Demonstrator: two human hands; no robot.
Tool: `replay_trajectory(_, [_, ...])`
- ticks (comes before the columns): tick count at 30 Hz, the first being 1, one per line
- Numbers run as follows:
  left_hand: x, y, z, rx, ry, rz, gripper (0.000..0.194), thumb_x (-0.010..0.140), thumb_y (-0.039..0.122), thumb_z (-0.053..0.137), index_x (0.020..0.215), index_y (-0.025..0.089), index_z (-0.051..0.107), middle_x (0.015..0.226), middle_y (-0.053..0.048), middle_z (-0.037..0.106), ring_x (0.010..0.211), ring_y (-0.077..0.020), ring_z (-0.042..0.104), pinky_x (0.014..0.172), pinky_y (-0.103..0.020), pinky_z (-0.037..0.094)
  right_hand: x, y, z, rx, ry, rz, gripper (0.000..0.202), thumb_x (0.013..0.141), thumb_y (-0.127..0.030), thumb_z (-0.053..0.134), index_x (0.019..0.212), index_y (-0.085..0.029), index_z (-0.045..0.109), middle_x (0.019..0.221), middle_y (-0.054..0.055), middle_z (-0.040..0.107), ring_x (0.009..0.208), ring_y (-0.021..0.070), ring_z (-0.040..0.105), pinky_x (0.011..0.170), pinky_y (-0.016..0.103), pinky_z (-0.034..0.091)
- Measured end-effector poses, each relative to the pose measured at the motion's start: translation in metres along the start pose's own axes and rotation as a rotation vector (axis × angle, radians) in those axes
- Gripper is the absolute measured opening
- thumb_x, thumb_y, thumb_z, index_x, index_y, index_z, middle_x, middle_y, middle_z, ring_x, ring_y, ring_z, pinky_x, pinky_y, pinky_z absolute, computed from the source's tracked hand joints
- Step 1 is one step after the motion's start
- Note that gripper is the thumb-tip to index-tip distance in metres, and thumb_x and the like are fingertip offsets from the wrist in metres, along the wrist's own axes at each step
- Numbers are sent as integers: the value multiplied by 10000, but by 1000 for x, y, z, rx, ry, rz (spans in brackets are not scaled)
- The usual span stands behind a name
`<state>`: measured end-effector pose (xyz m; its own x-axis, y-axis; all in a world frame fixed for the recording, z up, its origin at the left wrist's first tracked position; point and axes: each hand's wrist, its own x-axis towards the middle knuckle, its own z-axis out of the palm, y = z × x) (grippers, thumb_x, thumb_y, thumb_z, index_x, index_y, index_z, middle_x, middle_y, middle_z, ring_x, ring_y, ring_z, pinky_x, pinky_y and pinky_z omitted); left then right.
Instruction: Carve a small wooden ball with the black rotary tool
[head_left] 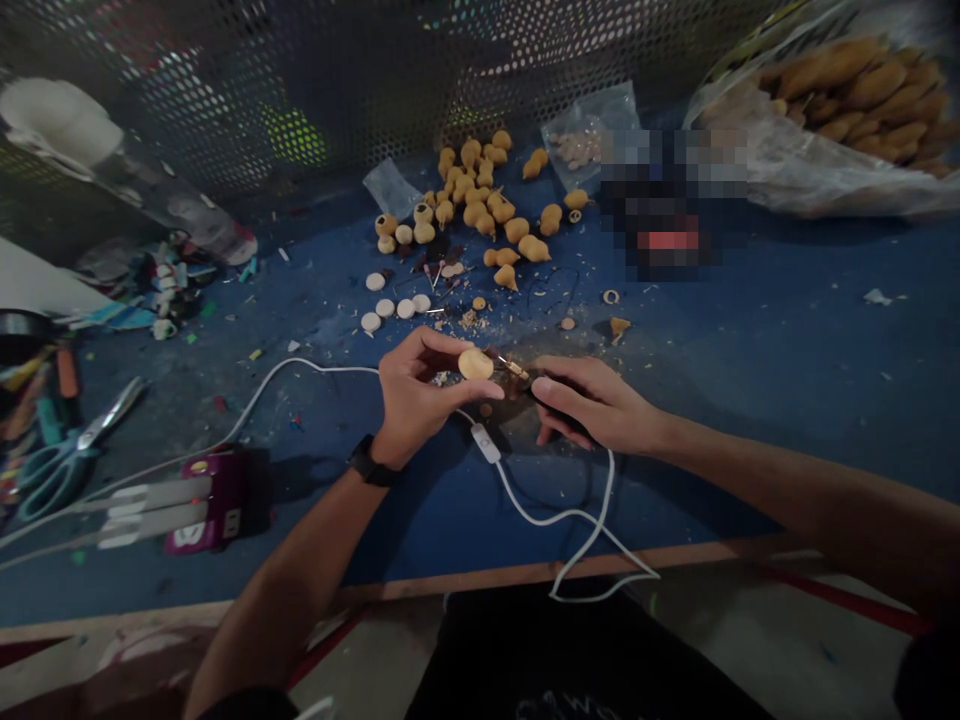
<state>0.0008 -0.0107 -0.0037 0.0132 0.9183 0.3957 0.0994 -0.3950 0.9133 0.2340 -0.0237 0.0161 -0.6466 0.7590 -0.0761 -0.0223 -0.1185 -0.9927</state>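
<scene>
Near the middle of the table my left hand (pixel 417 388) pinches a small pale-tan gourd (pixel 475 364) between thumb and fingers. My right hand (pixel 600 400) is wrapped round a small corded rotary tool, with a brass-coloured chuck (pixel 516 370) showing in front of the fingers. Its thin metal bit points left at the gourd; whether it touches the gourd, I cannot tell. Most of the tool's dark body is hidden in the right hand. A white cord (pixel 609 480) hangs from below that hand, and an inline switch (pixel 485 443) lies on the table between my forearms.
Many small gourds (pixel 480 195) lie heaped at the back, with round white discs (pixel 406 308) and shavings in front. A plastic bag of gourds (pixel 862 100) stands back right. On the left are scissors (pixel 82 450) and a purple power adapter (pixel 217 500) with plugs.
</scene>
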Motion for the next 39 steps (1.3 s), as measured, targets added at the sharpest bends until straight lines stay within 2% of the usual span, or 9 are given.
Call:
replay_trajectory(20, [2,4,2,48,-2,-40,544,532,497,1037,851,194,717,784,-4,816,687,-179,801,609,-261,650,-1,-3,2,-25,-10,-22,441,1071,-592,515,834,-221,493,511,-125,456,368,38,392,653,295,653])
replay_trajectory(39, [2,4,4,20,-12,-9,519,573,482,1031,866,201,707,796,-10,824,689,-185,804,609,-276,655,0,-2,1,-41,0,-31,411,1078,-556,515,853,-212,518,527,-114,463,405,48,420,653,287,640])
